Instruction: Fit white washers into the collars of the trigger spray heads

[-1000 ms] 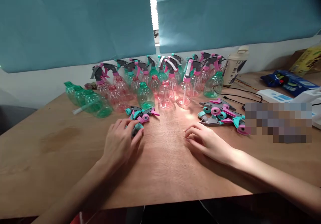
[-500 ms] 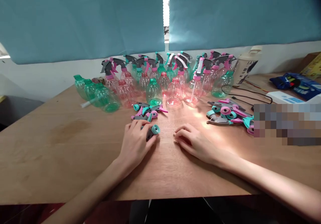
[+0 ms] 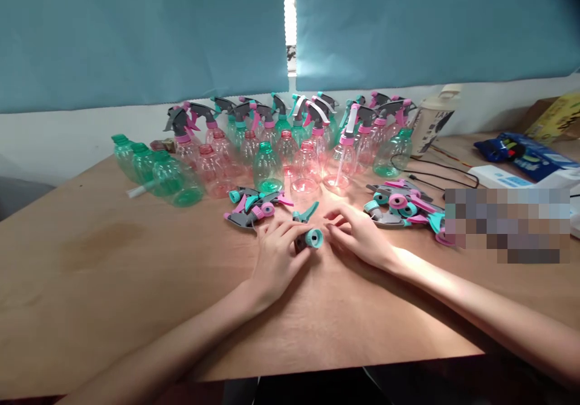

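Observation:
My left hand (image 3: 281,254) is closed around a grey and teal spray head (image 3: 314,237), low over the table. The teal collar of the spray head faces me, and its teal trigger points up and to the right. Just right of it is my right hand (image 3: 362,236), its fingers curled and thumb drawn in; whatever the fingertips hold, if anything, is too small to make out. Beyond my left hand lies a small pile of pink, teal and grey spray heads (image 3: 254,207). A larger pile of spray heads (image 3: 399,202) sits to the right.
Across the back stand several clear pink bottles (image 3: 306,166) and green bottles (image 3: 268,169), many topped with spray heads. Green bottles (image 3: 167,178) cluster at the left. A black cable (image 3: 448,174), a cream bottle (image 3: 430,124), a blue packet (image 3: 530,154) and a white box (image 3: 498,176) occupy the right.
My left hand has carried the spray head to the right, away from the small pile and close to my right hand. The whole view has shifted slightly.

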The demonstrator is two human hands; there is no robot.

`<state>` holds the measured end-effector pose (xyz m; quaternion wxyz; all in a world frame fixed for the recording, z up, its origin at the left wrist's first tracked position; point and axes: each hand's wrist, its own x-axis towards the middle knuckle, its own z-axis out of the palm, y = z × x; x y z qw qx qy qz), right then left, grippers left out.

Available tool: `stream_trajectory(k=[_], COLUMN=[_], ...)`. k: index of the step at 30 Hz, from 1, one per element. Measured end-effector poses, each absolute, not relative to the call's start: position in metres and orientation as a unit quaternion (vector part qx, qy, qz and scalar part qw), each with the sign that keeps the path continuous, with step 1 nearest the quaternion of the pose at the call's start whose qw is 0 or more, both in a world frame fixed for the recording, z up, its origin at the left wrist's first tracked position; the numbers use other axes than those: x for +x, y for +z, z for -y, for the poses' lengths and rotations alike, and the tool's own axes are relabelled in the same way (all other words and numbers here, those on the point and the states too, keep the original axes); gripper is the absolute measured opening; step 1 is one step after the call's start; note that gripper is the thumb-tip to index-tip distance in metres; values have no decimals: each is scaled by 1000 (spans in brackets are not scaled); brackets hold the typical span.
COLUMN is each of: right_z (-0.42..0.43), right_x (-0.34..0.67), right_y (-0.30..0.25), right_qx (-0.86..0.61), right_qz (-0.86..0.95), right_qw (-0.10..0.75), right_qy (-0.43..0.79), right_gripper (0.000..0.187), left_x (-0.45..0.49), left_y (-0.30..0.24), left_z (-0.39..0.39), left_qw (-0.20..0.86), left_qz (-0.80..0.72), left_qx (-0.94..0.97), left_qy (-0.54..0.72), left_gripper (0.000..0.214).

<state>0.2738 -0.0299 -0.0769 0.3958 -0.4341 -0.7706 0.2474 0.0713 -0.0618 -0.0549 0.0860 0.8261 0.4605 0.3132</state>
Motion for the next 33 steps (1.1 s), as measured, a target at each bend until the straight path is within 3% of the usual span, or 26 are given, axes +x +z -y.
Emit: stream_trajectory(k=[15, 22, 33], right_z=[14, 25, 37], right_x=[288, 285, 289], right_y=[-80, -83, -84], right_qx=[-437, -431, -392], right_qz=[737, 747, 751], right_qw=[448, 423, 409], right_qy=[253, 276, 339], right_gripper=[16, 19, 21], left_x=[95, 88, 92], left_y=[-63, -66, -58], left_z=[46, 40, 43], left_qw=[57, 152, 218], left_qz=[-471, -457, -443], left_qx=[842, 821, 801], left_qy=[259, 306, 338], left_gripper=[32, 38, 32])
